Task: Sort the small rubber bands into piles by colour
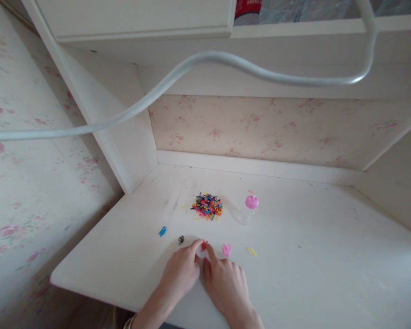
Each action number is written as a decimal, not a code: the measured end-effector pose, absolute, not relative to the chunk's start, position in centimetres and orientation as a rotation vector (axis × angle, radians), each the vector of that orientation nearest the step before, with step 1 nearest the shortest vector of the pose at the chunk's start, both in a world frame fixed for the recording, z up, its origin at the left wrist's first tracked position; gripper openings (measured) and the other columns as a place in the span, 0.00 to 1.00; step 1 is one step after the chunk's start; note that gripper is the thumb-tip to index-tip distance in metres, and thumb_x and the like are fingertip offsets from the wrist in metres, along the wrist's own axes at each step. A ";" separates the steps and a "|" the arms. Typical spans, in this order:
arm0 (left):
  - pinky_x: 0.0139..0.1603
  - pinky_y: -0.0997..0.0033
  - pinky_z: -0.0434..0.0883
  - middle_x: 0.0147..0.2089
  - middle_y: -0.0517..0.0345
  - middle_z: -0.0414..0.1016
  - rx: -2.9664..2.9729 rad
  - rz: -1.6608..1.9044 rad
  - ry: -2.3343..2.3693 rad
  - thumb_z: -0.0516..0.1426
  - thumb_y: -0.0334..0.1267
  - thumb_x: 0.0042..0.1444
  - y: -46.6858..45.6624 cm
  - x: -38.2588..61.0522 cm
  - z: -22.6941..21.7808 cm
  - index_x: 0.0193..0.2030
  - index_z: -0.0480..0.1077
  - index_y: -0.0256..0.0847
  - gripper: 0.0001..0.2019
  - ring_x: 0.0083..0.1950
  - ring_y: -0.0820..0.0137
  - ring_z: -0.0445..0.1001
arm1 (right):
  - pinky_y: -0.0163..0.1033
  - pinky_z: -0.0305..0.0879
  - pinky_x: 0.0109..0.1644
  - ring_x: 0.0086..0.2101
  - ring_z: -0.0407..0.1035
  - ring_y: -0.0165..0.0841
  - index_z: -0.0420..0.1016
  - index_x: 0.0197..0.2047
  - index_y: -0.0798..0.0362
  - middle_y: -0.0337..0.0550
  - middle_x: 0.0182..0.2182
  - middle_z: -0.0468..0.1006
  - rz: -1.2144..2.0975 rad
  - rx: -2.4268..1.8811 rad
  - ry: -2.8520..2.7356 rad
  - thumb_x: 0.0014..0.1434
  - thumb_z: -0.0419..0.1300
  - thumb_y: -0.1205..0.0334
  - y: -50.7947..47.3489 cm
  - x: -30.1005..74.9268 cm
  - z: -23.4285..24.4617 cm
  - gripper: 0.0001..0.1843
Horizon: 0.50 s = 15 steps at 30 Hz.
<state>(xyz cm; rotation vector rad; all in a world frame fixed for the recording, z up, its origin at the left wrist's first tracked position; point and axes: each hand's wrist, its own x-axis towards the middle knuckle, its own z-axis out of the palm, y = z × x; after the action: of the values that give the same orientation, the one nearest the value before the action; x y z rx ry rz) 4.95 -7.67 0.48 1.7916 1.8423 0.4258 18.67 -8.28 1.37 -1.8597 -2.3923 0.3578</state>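
Both my hands rest side by side on the white desk (311, 274) near its front edge. The fingertips of my left hand (181, 272) and my right hand (224, 283) meet on a small red rubber band (204, 245), pinching it between them. A black band (181, 239) lies just left of my left hand and a blue band (162, 231) further left. A pink band (226, 249) lies by my right index finger, a yellow band (251, 251) beyond it. Behind them sits a pile of several coloured bands (207, 206).
A clear small bottle with a pink cap (248, 208) lies right of the pile. A white cable (205, 61) loops across the view overhead. Shelf panels (123, 151) wall the desk at left and back. The desk's left corner drops off near the wallpapered wall.
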 end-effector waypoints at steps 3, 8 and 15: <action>0.53 0.67 0.68 0.52 0.55 0.76 1.798 0.443 1.834 0.47 0.28 0.55 -7.9 4.9 0.7 0.57 0.66 0.49 0.24 0.52 0.65 0.75 | 0.35 0.62 0.28 0.28 0.77 0.41 0.63 0.59 0.41 0.44 0.28 0.81 0.356 -1.865 -2.375 0.65 0.47 0.59 -8.4 18.8 1.2 0.20; 0.49 0.70 0.68 0.48 0.56 0.79 1.873 0.466 1.849 0.48 0.37 0.60 -7.9 3.5 2.0 0.52 0.70 0.48 0.17 0.48 0.66 0.76 | 0.31 0.59 0.27 0.28 0.77 0.35 0.69 0.53 0.41 0.39 0.29 0.81 0.405 -1.744 -2.308 0.66 0.44 0.59 -9.8 19.7 0.1 0.17; 0.44 0.71 0.67 0.44 0.57 0.79 2.060 0.303 2.033 0.49 0.43 0.62 -1.2 1.5 4.0 0.47 0.73 0.50 0.14 0.44 0.66 0.76 | 0.30 0.57 0.27 0.28 0.76 0.31 0.74 0.46 0.42 0.37 0.27 0.81 0.378 -1.644 -2.260 0.66 0.44 0.58 -10.8 20.2 -1.2 0.17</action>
<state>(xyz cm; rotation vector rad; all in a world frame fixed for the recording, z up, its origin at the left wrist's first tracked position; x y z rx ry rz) 1.49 -1.19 4.03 2.0598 2.0331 0.3027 20.22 -10.83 -1.20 -1.6440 -2.2601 0.3777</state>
